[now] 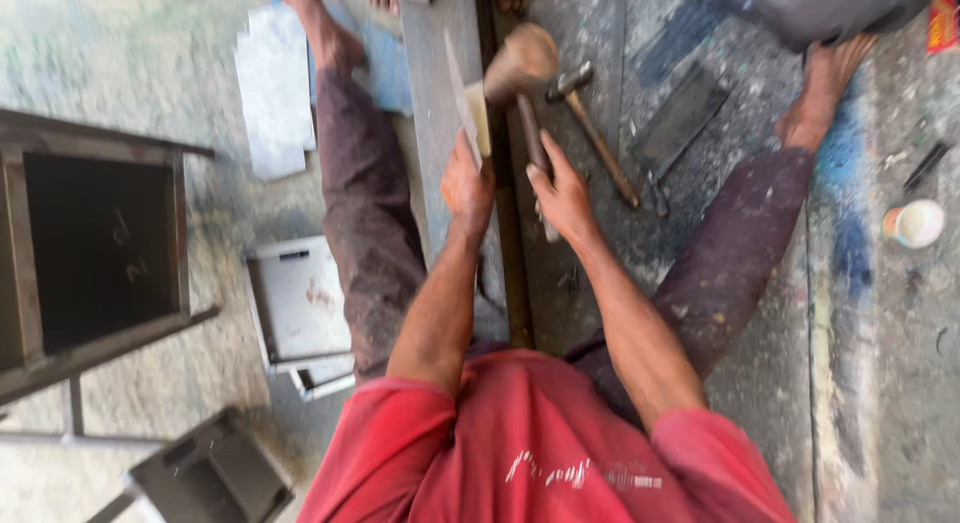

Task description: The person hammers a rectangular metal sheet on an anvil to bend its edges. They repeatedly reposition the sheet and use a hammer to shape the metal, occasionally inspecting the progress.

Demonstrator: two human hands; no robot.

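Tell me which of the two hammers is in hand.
The wooden mallet with the big round head: the right hand grips its handle. The smaller metal-headed hammer lies untouched on the floor beside it.

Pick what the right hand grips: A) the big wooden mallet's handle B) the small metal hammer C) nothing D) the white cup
A: the right hand is closed round the handle of the big wooden mallet; the small metal hammer lies untouched on the floor beside it.
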